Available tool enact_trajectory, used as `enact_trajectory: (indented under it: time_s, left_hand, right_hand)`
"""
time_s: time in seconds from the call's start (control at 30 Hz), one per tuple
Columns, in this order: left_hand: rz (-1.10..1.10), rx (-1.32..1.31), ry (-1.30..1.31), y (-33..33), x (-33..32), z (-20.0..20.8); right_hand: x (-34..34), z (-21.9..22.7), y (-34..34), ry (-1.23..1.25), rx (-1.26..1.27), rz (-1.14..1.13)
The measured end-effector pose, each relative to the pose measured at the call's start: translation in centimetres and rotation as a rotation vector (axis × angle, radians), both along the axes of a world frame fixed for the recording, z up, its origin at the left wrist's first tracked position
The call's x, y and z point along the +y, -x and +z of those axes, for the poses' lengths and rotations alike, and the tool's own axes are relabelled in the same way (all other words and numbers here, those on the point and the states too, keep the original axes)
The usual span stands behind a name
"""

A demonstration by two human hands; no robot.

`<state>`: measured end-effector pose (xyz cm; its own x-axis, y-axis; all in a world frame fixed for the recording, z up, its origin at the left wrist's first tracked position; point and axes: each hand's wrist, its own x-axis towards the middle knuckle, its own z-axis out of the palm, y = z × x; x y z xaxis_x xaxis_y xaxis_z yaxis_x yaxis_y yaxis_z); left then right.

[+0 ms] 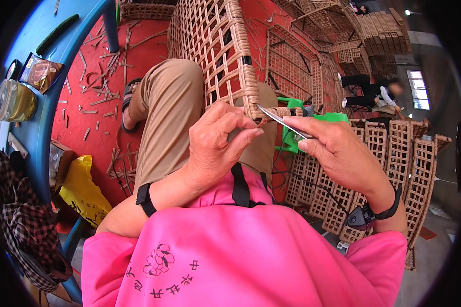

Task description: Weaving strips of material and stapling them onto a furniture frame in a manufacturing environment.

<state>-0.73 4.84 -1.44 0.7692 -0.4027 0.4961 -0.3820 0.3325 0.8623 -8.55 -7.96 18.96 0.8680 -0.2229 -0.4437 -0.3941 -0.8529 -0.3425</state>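
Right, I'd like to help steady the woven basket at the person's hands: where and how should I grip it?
Probably by the thick wrapped rim of the woven basket, well away from its near corner, coming from the person's right. That edge is a solid-looking band beside open lattice, while the left hand and pointed metal tool crowd the corner.

The blade (283, 123) in the right hand (338, 151) is smooth, glossy metal; the strip (262, 123) at the left hand's (223, 140) fingertips looks dull and fibrous. Beyond the left hand, the basket frame (239, 36) is matt and rough, a coarse wicker-like weave. Past the right hand, the green piece (338, 117) looks like shiny plastic. Left of the left hand: a smooth blue table (79, 36) with a soft sheen, a creased, glossy yellow plastic bag (82, 192). Nearer than both hands — a soft pink cloth top (251, 256).
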Motion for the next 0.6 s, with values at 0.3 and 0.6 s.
enact_trajectory:
  time_s: [0.3,0.6]
  left_hand:
    - [-0.062,0.095,-0.061,0.1,0.5,0.3]
    - [-0.043,0.071,-0.039,0.2,0.5,0.2]
  right_hand:
    - [-0.4,0.8,-1.4,-0.041,0.161,-0.024]
    - [2.0,-2.7,1.8,0.062,-0.143,-0.008]
